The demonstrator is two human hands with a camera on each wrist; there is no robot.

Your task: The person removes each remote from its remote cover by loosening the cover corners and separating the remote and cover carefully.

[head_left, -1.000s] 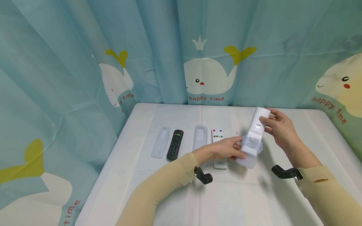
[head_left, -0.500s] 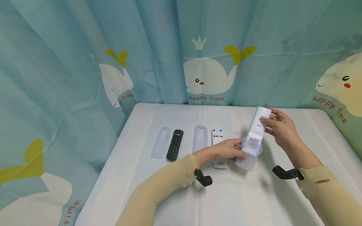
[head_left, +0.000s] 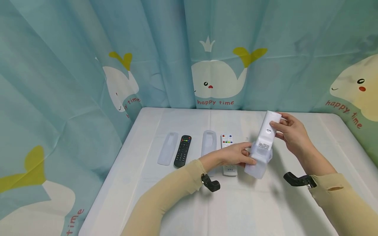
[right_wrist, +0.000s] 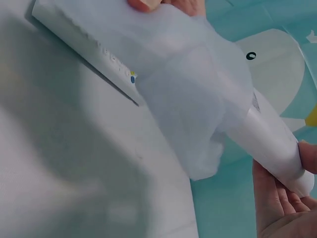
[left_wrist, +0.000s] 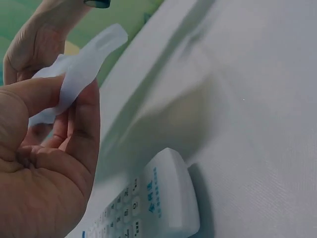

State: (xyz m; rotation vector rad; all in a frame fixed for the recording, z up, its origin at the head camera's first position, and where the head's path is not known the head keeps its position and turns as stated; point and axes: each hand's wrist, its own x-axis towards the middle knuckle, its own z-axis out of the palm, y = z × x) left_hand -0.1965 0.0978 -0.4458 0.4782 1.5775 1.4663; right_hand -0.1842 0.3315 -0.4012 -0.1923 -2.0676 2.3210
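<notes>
A white remote control (head_left: 268, 130) is tilted above the table, back side up. My right hand (head_left: 290, 131) grips its upper end between thumb and fingers. A translucent silicone cover (head_left: 257, 165) surrounds the remote's lower part, its mouth bunched around the body below a small label. With thumb and fingers, my left hand (head_left: 236, 154) pinches the cover's left edge. In the left wrist view, the left thumb (left_wrist: 42, 94) presses the cover (left_wrist: 81, 74). From the right wrist view, the cover (right_wrist: 188, 89) looks loose and folded where the remote (right_wrist: 272, 141) enters it.
Beneath my left hand lies another white remote (head_left: 229, 170), buttons up. A second translucent cover (head_left: 209, 141) is beside it, partly behind my wrist. Farther left are a black remote (head_left: 182, 150) and a third cover (head_left: 168, 148). A blue curtain (head_left: 165, 65) hangs behind the table (head_left: 236, 209).
The cover's closed end has shifted slightly down and left, and the label on the held remote shows more fully above the cover's mouth. Both hands keep their holds.
</notes>
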